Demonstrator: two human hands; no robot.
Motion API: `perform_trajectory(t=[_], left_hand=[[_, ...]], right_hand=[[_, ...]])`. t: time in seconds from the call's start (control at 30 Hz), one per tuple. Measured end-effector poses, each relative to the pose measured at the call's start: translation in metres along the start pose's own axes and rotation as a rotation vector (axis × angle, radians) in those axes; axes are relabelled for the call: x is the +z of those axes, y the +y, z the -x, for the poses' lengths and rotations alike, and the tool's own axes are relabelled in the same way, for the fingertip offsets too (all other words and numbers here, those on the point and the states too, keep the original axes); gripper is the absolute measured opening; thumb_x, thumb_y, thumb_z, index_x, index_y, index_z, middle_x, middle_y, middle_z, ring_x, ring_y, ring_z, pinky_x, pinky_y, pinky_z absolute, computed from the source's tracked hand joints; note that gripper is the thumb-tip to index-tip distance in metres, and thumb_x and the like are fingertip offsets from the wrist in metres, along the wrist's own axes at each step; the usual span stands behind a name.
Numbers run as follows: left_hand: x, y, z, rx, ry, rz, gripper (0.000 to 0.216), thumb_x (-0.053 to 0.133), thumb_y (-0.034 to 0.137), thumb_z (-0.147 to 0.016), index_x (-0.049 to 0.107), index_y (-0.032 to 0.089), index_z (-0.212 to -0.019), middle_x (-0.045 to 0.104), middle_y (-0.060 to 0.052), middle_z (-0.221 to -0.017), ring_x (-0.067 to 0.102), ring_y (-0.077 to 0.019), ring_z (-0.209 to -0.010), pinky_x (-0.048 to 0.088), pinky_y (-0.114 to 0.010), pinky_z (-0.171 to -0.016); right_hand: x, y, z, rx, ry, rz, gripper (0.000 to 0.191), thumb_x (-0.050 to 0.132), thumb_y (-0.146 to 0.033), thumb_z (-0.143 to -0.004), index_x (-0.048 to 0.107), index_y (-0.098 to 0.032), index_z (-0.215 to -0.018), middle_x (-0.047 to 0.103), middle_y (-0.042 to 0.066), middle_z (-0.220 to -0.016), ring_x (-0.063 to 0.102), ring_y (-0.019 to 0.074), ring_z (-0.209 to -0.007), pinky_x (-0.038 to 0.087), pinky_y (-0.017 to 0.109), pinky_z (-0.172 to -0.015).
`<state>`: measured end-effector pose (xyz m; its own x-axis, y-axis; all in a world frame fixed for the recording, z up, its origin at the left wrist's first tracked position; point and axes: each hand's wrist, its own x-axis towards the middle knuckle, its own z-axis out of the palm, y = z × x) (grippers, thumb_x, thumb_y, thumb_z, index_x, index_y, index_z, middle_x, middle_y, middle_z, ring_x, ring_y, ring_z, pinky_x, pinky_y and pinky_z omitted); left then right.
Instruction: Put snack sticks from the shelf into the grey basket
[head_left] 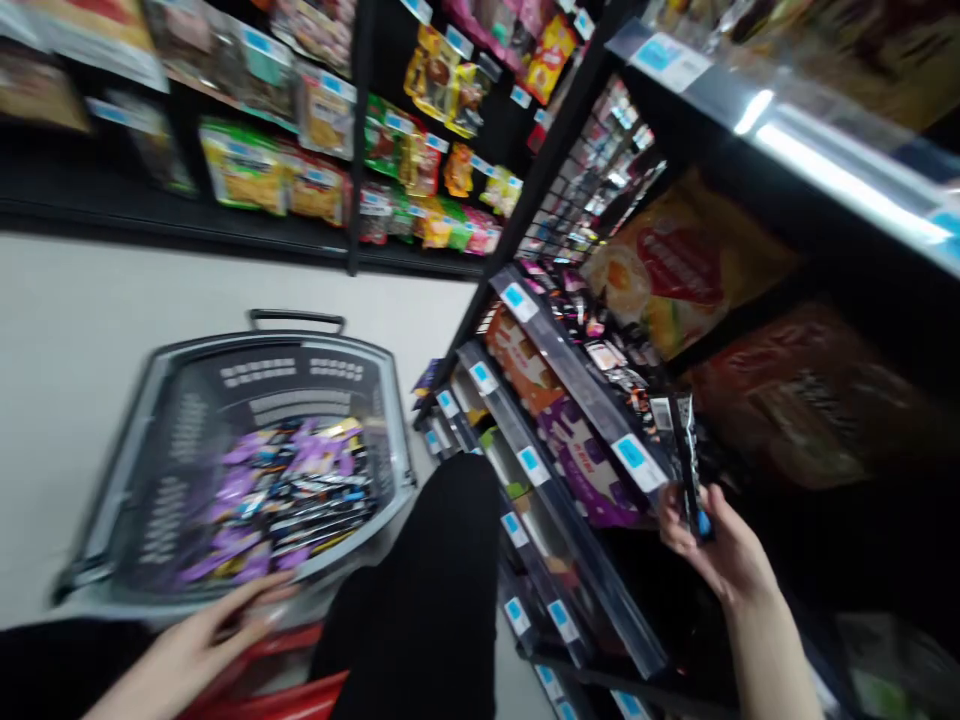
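Note:
My right hand (pixel 716 550) is closed around slim black snack packets (pixel 686 460), one with a blue end, held up at the edge of a shelf. Behind them, more small dark packets (pixel 619 370) lie in a heap along that shelf. On the floor to the left stands a grey shopping basket (pixel 142 400). Many slim purple, black and blue packets (pixel 292 490) are piled inside it. My left hand (pixel 202 635) is at the basket's near rim, fingers stretched out and thumb apart, with nothing seen in it.
Black shelving (pixel 585 420) with price tags rises on the right, holding large bags (pixel 675 265) and boxes (pixel 574 450). Hanging snack bags (pixel 247 165) fill the far shelves. My knee (pixel 442 560) is between basket and shelf. A red handle-like bar (pixel 277 690) lies near my left hand.

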<state>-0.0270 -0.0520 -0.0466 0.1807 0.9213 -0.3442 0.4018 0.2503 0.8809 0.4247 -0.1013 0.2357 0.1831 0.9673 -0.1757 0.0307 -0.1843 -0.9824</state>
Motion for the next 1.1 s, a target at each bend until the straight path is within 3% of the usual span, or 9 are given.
perform_trajectory(t=[0.03, 0.1, 0.23, 0.37, 0.5, 0.6, 0.73, 0.87, 1.1], left_hand=[[-0.001, 0.017, 0.010, -0.038, -0.076, 0.219, 0.041, 0.057, 0.067, -0.061, 0.066, 0.041, -0.092, 0.070, 0.011, -0.102, 0.060, -0.0241, -0.105, 0.044, -0.037, -0.091], [-0.002, 0.042, 0.027, -0.129, -0.156, 0.594, 0.050, 0.062, 0.061, -0.063, 0.064, 0.031, -0.103, 0.068, -0.002, -0.109, 0.062, -0.0265, -0.098, 0.047, -0.040, -0.086], [-0.006, 0.052, 0.043, 0.083, -0.167, 1.030, 0.069, 0.062, 0.059, -0.065, 0.052, 0.020, -0.121, 0.062, -0.015, -0.113, 0.059, -0.0284, -0.100, 0.047, -0.045, -0.085], [-0.017, 0.036, 0.055, 0.124, -0.095, 1.024, 0.079, 0.066, 0.053, -0.065, 0.037, 0.021, -0.132, 0.063, -0.013, -0.100, 0.061, -0.0298, -0.094, 0.054, -0.040, -0.067], [-0.021, 0.030, 0.056, -0.058, 0.011, 0.787, 0.077, 0.072, 0.042, -0.063, 0.038, 0.018, -0.129, 0.066, -0.007, -0.085, 0.068, -0.0241, -0.068, 0.053, -0.030, -0.054], [-0.020, 0.027, 0.049, -0.123, 0.095, 0.713, 0.061, 0.073, 0.039, -0.063, 0.049, 0.015, -0.113, 0.066, -0.004, -0.078, 0.068, -0.0213, -0.061, 0.054, -0.030, -0.054], [-0.020, 0.023, 0.041, -0.135, 0.186, 0.721, 0.051, 0.074, 0.038, -0.062, 0.052, 0.016, -0.102, 0.066, -0.001, -0.080, 0.067, -0.0188, -0.059, 0.055, -0.031, -0.056], [-0.021, 0.024, 0.037, -0.155, 0.211, 0.720, 0.047, 0.072, 0.040, -0.063, 0.055, 0.015, -0.099, 0.067, -0.002, -0.077, 0.068, -0.0213, -0.062, 0.055, -0.032, -0.057], [-0.013, 0.024, 0.034, -0.165, 0.171, 0.729, 0.048, 0.077, 0.033, -0.058, 0.064, 0.013, -0.100, 0.067, 0.000, -0.060, 0.067, -0.0196, -0.063, 0.055, -0.035, -0.067]], right_hand=[[0.023, 0.011, -0.001, 0.078, -0.118, -0.053, 0.049, 0.060, -0.063, -0.067, 0.059, -0.017, -0.085, 0.048, 0.001, -0.068, 0.032, 0.0065, -0.045, 0.026, 0.023, -0.042], [0.069, 0.038, -0.010, 0.223, -0.369, -0.085, 0.053, 0.066, -0.061, -0.062, 0.060, -0.017, -0.090, 0.047, -0.001, -0.064, 0.031, 0.0052, -0.042, 0.023, 0.021, -0.040], [0.160, 0.103, -0.042, 0.367, -0.863, 0.032, 0.040, 0.065, -0.049, -0.071, 0.061, -0.013, -0.088, 0.048, -0.004, -0.053, 0.042, 0.0061, -0.036, 0.027, 0.020, -0.039], [0.231, 0.151, -0.065, 0.401, -1.104, 0.166, 0.037, 0.064, -0.049, -0.072, 0.061, -0.012, -0.081, 0.056, -0.003, -0.052, 0.054, 0.0102, -0.043, 0.038, 0.020, -0.045], [0.258, 0.181, -0.078, 0.450, -1.285, 0.234, 0.037, 0.061, -0.049, -0.074, 0.058, -0.013, -0.068, 0.062, 0.001, -0.054, 0.055, 0.0106, -0.043, 0.040, 0.021, -0.045], [0.260, 0.200, -0.085, 0.448, -1.260, 0.219, 0.036, 0.061, -0.049, -0.074, 0.058, -0.013, -0.069, 0.067, 0.005, -0.064, 0.057, 0.0112, -0.045, 0.041, 0.022, -0.045], [0.259, 0.215, -0.094, 0.382, -1.003, 0.232, 0.037, 0.066, -0.048, -0.069, 0.060, -0.014, -0.083, 0.066, 0.003, -0.070, 0.062, 0.0151, -0.051, 0.043, 0.023, -0.043], [0.259, 0.215, -0.100, 0.286, -0.834, 0.183, 0.043, 0.067, -0.045, -0.069, 0.056, -0.016, -0.099, 0.062, -0.001, -0.066, 0.064, 0.0168, -0.053, 0.046, 0.025, -0.046], [0.259, 0.206, -0.099, 0.184, -0.797, 0.144, 0.044, 0.065, -0.044, -0.071, 0.059, -0.018, -0.105, 0.062, 0.000, -0.062, 0.056, 0.0139, -0.048, 0.044, 0.026, -0.046]])
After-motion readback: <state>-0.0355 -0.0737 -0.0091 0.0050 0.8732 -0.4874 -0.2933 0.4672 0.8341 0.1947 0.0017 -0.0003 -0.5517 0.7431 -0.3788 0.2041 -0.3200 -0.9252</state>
